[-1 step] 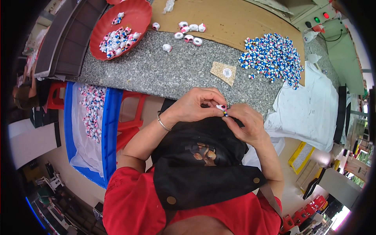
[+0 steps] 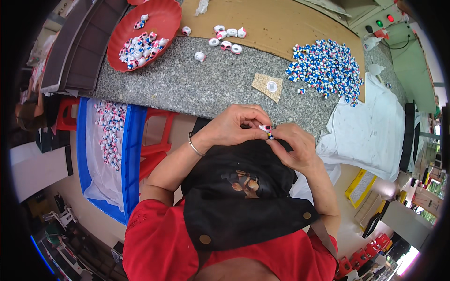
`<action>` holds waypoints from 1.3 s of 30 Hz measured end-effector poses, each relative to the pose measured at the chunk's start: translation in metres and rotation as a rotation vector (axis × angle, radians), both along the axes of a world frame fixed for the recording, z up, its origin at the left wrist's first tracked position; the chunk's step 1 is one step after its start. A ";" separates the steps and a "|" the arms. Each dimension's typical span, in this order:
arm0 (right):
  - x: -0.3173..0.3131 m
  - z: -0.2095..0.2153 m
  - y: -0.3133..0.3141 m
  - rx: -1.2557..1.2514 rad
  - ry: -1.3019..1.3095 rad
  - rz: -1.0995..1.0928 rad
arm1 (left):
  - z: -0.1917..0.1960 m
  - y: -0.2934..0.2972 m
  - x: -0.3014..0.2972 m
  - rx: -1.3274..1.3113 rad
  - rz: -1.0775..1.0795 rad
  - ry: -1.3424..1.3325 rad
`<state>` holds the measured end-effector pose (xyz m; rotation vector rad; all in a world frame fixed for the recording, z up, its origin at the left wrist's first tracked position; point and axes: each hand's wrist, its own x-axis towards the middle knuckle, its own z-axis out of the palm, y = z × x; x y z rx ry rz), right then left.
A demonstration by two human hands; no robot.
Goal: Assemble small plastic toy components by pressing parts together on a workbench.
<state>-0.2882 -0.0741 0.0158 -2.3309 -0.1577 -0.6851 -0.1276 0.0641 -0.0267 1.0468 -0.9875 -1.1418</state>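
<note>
My left hand [image 2: 233, 127] and my right hand [image 2: 294, 146] meet just below the edge of the speckled stone counter [image 2: 187, 86], above my black apron [image 2: 243, 196]. Between the fingertips of both hands sits one small white, pink and blue piece [image 2: 266, 129]. Thumb and forefinger of the left hand pinch it from the left; the right hand's fingers press on it from the right. A thin bangle circles my left wrist. On the counter to the far right lies a heap of small blue, white and red pieces [image 2: 326, 65].
A red bowl [image 2: 161, 21] with several finished pieces stands at the counter's far left. Loose white-and-pink pieces [image 2: 226, 38] lie on the counter beside a brown board. A cardboard scrap [image 2: 267, 87] is near. A blue lined crate [image 2: 129, 154] stands at my left, a white cloth [image 2: 370, 133] at my right.
</note>
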 end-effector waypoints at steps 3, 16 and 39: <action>0.002 0.002 -0.004 0.001 0.030 0.048 | 0.007 -0.001 0.000 0.000 -0.003 -0.154; -0.017 -0.026 0.010 0.832 0.167 -0.143 | -0.007 -0.003 -0.003 -0.122 0.105 0.015; -0.011 -0.044 0.019 1.098 0.227 -0.241 | 0.003 -0.010 -0.009 -0.171 0.304 -0.431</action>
